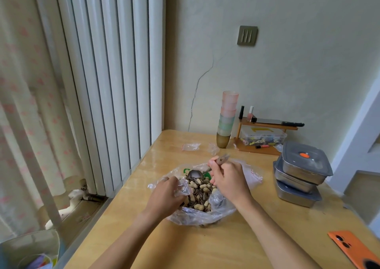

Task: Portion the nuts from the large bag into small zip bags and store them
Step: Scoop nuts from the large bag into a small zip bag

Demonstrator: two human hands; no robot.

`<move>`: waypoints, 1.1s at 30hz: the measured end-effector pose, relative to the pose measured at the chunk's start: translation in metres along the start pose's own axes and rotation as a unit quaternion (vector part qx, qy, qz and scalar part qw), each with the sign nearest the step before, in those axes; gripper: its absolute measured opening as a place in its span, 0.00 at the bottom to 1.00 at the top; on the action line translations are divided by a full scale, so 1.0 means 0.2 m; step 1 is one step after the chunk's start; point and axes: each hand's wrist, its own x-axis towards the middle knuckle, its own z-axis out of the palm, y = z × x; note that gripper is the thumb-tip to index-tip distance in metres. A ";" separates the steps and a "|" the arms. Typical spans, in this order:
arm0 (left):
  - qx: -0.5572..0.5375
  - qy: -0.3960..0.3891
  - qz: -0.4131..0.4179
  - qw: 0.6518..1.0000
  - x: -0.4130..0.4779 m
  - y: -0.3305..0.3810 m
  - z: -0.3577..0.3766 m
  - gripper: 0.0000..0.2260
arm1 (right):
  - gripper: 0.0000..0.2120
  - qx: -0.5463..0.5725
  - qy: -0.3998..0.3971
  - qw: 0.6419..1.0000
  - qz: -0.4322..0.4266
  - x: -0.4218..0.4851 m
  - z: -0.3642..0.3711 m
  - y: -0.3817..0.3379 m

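A pale cracked wall point(287, 73) backs a wooden desk point(205, 246); at the desk's 9 o'clock a pink-patterned curtain point(24, 104) hangs beside a white ribbed radiator point(107, 83). The left grip point(164, 196) is clenched on crumpled clear plastic at the 9 o'clock rim of the large bag point(197, 215); whether that plastic is the bag's own edge or a separate small bag, I cannot tell. The large bag lies open mid-desk, holding the nuts point(200, 194), peanuts in shell mixed with striped seeds. A metal spoon point(195, 174) has its bowl just above the nuts at the bag's 12 o'clock side; the right grip point(228, 180) is grasping its handle. Two small zip bags point(190, 146) lie flat at 12 o'clock from the large bag, apart from it. At 1 o'clock stands a stack of cups point(226, 118), beside a wooden rack point(265, 137) carrying a knife point(279, 122); at 3 o'clock sit stacked steel containers point(302, 170) with grey lids; at 5 o'clock lies an orange phone point(353, 248).
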 end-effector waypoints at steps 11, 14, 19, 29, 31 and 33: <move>-0.062 0.038 -0.012 0.997 -0.02 -0.01 0.02 0.11 | 0.17 0.116 0.047 0.969 0.213 0.01 0.02 0.08; -0.074 0.053 -0.024 0.996 -0.02 0.00 0.04 0.12 | 0.17 0.160 0.035 0.952 0.258 0.00 0.01 0.13; -0.095 0.088 -0.027 0.991 -0.04 0.02 0.08 0.13 | 0.17 0.178 0.033 0.941 0.285 -0.02 0.02 0.17; -0.093 0.088 -0.024 0.991 -0.02 0.02 0.10 0.10 | 0.17 0.191 0.078 0.930 0.303 -0.04 0.02 0.20; -0.090 0.090 -0.024 0.992 -0.02 0.02 0.10 0.09 | 0.18 0.197 0.078 0.928 0.307 -0.04 0.04 0.21; -0.084 0.094 -0.017 0.992 -0.01 0.01 0.09 0.09 | 0.18 0.201 0.076 0.928 0.306 -0.04 0.04 0.22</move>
